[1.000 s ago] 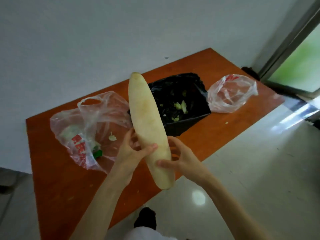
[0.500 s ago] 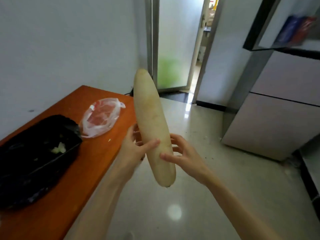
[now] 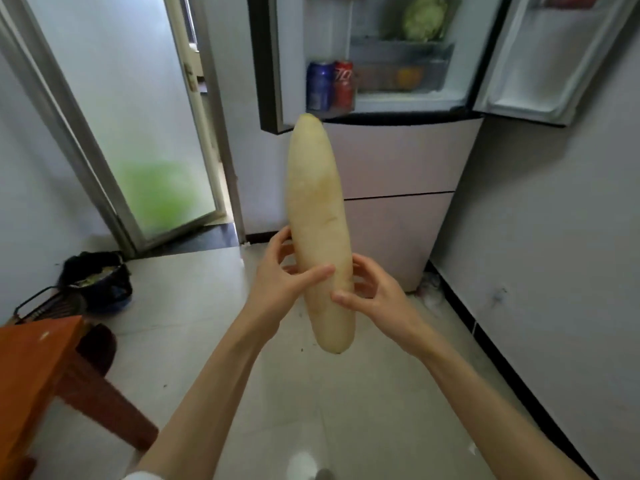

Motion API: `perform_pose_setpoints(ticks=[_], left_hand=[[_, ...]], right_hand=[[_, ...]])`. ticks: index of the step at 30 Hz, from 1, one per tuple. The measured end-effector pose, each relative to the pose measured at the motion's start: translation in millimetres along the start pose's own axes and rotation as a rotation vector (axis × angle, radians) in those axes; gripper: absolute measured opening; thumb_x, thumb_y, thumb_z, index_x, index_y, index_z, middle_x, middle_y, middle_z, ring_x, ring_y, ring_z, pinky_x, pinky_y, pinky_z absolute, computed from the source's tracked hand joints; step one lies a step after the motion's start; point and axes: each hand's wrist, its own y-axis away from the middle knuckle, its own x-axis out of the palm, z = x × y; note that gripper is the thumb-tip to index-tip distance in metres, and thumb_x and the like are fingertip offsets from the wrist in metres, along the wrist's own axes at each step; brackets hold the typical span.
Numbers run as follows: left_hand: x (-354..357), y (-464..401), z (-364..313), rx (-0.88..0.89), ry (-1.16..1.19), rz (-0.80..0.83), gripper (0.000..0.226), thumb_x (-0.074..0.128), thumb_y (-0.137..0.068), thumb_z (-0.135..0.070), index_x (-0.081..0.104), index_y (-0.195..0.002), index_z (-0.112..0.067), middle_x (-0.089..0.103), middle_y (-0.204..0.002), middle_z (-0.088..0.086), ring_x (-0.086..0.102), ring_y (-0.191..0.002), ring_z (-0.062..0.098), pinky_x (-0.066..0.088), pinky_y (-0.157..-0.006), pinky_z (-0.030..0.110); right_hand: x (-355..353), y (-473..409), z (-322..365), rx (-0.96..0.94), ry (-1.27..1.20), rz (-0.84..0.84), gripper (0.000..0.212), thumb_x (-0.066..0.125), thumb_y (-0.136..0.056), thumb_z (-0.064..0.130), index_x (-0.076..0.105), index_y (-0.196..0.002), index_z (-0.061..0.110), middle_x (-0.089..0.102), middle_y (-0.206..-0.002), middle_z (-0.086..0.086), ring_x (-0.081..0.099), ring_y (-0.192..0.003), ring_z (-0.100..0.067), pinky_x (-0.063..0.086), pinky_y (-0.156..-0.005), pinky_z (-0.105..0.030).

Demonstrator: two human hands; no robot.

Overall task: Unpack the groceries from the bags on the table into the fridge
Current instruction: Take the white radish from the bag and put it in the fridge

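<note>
A long pale white radish stands nearly upright in front of me, held low on its body by both hands. My left hand wraps it from the left with the thumb across its front. My right hand grips it from the right. Ahead stands the fridge with both upper doors swung open. A green cabbage sits on an upper shelf. Two drink cans, blue and red, stand in the left door's rack. The bags are out of view.
The corner of the orange table shows at lower left. A black bin with scraps and a wire rack sit on the floor by a frosted glass door. A white wall runs along the right. Pale floor tiles lie between me and the fridge.
My view has swung right from the table with its bags to the open fridge. Both hands kept hold of the radish, still upright.
</note>
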Motion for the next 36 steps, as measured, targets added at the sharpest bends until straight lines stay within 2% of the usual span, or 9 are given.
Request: perform_pose_setpoints(ticks=[2,5,10,15,19,23,26,30,36], left_hand=[[26,-46,1,0.025,0.002,0.059,0.075,0.080,-0.067,-0.017,0.043,-0.131,-0.026,0.058,-0.113,-0.012,0.063,-0.092,0.000,0.052,-0.068,0.016],[65,-113,-2,0.066,-0.022,0.138,0.075,0.080,-0.063,-0.027,0.042,-0.128,-0.032,0.056,-0.115,-0.014,0.059,-0.098,-0.002,0.051,-0.068,0.012],[130,-210,-13,0.106,-0.022,0.219,0.081,0.080,-0.060,-0.034,0.045,-0.132,-0.029,0.058,-0.121,-0.008,0.060,-0.104,0.005,0.054,-0.081,0.024],[193,-299,-15,0.109,-0.009,0.228,0.084,0.081,-0.059,-0.036,0.045,-0.134,-0.026,0.058,-0.123,-0.005,0.060,-0.106,0.009,0.054,-0.087,0.034],[243,-370,-16,0.136,-0.015,0.170,0.080,0.081,-0.064,-0.032,0.043,-0.135,-0.026,0.058,-0.122,-0.006,0.059,-0.106,0.008,0.054,-0.085,0.033],[292,-440,-27,0.139,0.027,0.085,0.084,0.080,-0.058,-0.040,0.039,-0.130,-0.029,0.056,-0.124,-0.001,0.059,-0.108,0.010,0.055,-0.084,0.035],[323,-487,-41,0.098,0.058,0.048,0.076,0.077,-0.067,-0.033,0.038,-0.132,-0.024,0.059,-0.119,0.004,0.063,-0.101,0.013,0.056,-0.073,0.029],[349,-548,-59,0.039,0.053,0.020,0.073,0.073,-0.074,-0.032,0.036,-0.136,-0.022,0.062,-0.110,0.006,0.066,-0.092,0.017,0.055,-0.062,0.025],[364,-633,-67,0.005,0.037,-0.082,0.066,0.072,-0.078,-0.035,0.040,-0.133,-0.019,0.058,-0.116,0.006,0.065,-0.092,0.020,0.057,-0.063,0.030]], right_hand=[[-33,-31,-7,0.009,-0.018,-0.055,0.055,0.075,-0.074,0.023,0.048,-0.121,0.030,0.059,-0.120,0.006,0.059,-0.109,-0.012,0.053,-0.087,-0.029],[-83,-75,-10,0.012,-0.033,-0.129,0.061,0.077,-0.063,0.038,0.049,-0.118,0.033,0.061,-0.121,0.004,0.059,-0.111,-0.012,0.051,-0.091,-0.032],[-165,-143,-13,0.001,-0.045,-0.241,0.062,0.083,-0.063,0.036,0.053,-0.117,0.031,0.063,-0.118,0.005,0.061,-0.109,-0.011,0.049,-0.094,-0.034],[-243,-208,-17,-0.019,-0.025,-0.269,0.074,0.074,-0.061,0.036,0.049,-0.129,0.020,0.062,-0.118,0.003,0.061,-0.108,-0.011,0.050,-0.094,-0.033],[-307,-269,-23,-0.062,0.003,-0.230,0.062,0.073,-0.073,0.027,0.047,-0.129,0.025,0.061,-0.121,0.001,0.060,-0.110,-0.014,0.051,-0.091,-0.033],[-374,-332,-18,-0.110,0.019,-0.193,0.059,0.069,-0.081,0.020,0.044,-0.134,0.021,0.060,-0.121,0.000,0.060,-0.109,-0.015,0.053,-0.086,-0.028],[-420,-379,-9,-0.111,0.029,-0.169,0.065,0.071,-0.078,0.025,0.042,-0.136,0.018,0.060,-0.122,-0.005,0.060,-0.108,-0.016,0.052,-0.092,-0.036],[-460,-435,-4,-0.129,0.022,-0.147,0.061,0.070,-0.080,0.027,0.043,-0.133,0.015,0.061,-0.119,-0.008,0.062,-0.105,-0.017,0.053,-0.090,-0.039],[-498,-518,-6,-0.064,0.017,0.002,0.074,0.071,-0.077,0.038,0.033,-0.140,0.030,0.057,-0.124,-0.005,0.059,-0.109,-0.019,0.052,-0.092,-0.044]])
